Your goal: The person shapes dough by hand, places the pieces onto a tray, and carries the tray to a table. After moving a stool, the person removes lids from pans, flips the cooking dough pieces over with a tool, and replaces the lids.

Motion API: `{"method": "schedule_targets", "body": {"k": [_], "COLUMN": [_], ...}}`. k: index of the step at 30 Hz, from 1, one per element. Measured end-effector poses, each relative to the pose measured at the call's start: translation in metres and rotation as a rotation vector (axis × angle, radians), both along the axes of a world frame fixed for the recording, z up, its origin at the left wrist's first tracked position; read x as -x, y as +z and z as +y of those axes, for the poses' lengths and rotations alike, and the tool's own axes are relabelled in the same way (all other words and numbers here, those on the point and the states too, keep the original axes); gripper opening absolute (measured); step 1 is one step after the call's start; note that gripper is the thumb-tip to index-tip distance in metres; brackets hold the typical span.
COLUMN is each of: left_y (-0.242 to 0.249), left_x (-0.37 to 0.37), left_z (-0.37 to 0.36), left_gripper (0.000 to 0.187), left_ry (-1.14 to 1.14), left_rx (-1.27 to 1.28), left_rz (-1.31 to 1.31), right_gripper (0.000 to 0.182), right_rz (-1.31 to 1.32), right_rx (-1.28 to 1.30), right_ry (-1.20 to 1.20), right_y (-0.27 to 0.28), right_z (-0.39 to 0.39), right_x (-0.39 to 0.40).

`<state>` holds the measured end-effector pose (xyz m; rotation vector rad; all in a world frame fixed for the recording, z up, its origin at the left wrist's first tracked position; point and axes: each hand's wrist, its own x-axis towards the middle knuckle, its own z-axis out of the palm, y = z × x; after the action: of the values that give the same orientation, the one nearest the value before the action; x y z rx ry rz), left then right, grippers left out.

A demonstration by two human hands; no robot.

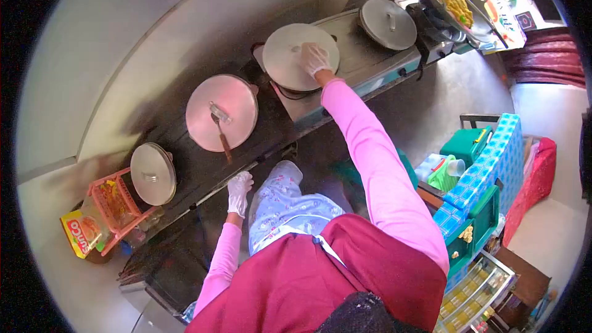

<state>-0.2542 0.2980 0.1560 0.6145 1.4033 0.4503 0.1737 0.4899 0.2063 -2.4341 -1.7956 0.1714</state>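
My right hand (316,59), in a clear plastic glove, is closed at the middle of a large round pot lid (280,65); its fingers partly cover the lid's handle. The lid covers a pot on the stove (345,40). My left hand (239,188), also gloved, hangs by the counter's front edge with its fingers curled and nothing visible in them. Near it, a wooden-handled utensil (223,138) lies across a pinkish lid (203,108).
A smaller lid (377,23) rests on the stove, left of a wide wok (487,28) with yellow food (453,3). Another lidded pot (151,176) and a pink basket (114,200) stand at the left. Behind on the right is a blue-checked table (484,163) with green containers (465,143).
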Motion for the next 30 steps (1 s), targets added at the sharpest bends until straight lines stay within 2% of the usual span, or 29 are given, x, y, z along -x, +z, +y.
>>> {"method": "schedule_targets", "body": {"k": [3, 4, 7, 9, 11, 13, 15, 18, 21, 25, 27, 29, 30], "left_y": [0.019, 0.013, 0.003, 0.004, 0.006, 0.009, 0.013, 0.029, 0.044, 0.053, 0.063, 0.060, 0.055], "left_x": [0.007, 0.012, 0.014, 0.005, -0.007, -0.018, -0.034, -0.063, -0.090, -0.115, -0.125, -0.121, -0.121], "left_z": [0.004, 0.006, -0.001, -0.005, -0.004, -0.007, 0.003, 0.010, 0.016, 0.025, 0.031, 0.030, 0.028], "left_gripper": [0.019, 0.022, 0.026, 0.031, 0.032, 0.032, 0.033, 0.029, 0.027, 0.032, 0.035, 0.037, 0.037], "left_ry": [0.143, 0.119, 0.199, 0.204, 0.208, 0.209, 0.211, 0.245, 0.249, 0.214, 0.233, 0.249, 0.263], "left_rx": [-0.008, 0.041, 0.118, 0.139, 0.166, 0.146, 0.139, 0.143, 0.068, -0.141, -0.239, -0.231, -0.229], "left_rz": [0.117, 0.140, 0.020, 0.010, 0.020, 0.032, 0.030, 0.023, 0.044, 0.186, 0.246, 0.239, 0.240], "right_gripper": [0.022, 0.022, 0.024, 0.030, 0.039, 0.043, 0.043, 0.043, 0.044, 0.045, 0.042, 0.039, 0.040], "right_rz": [0.043, 0.080, -0.032, -0.035, -0.072, 0.002, -0.017, 0.086, -0.172, -0.225, -0.160, -0.158, -0.308], "right_rx": [-0.011, -0.024, 0.006, -0.078, -0.014, -0.062, 0.062, 0.089, 0.055, -0.208, -0.054, 0.259, -0.006], "right_ry": [0.047, 0.040, 0.118, -0.082, -0.019, -0.185, -0.474, -0.538, -0.363, -0.124, -0.056, 0.078, 0.342], "right_y": [-0.025, -0.031, -0.044, -0.055, 0.022, 0.034, 0.060, 0.061, 0.048, 0.017, 0.030, 0.049, 0.009], "right_z": [0.021, 0.024, 0.019, -0.002, -0.036, -0.067, -0.089, -0.118, -0.114, -0.073, -0.049, -0.022, -0.024], "right_x": [-0.001, -0.006, -0.030, -0.076, -0.107, -0.157, -0.189, -0.238, -0.255, -0.235, -0.204, -0.165, -0.164]}}
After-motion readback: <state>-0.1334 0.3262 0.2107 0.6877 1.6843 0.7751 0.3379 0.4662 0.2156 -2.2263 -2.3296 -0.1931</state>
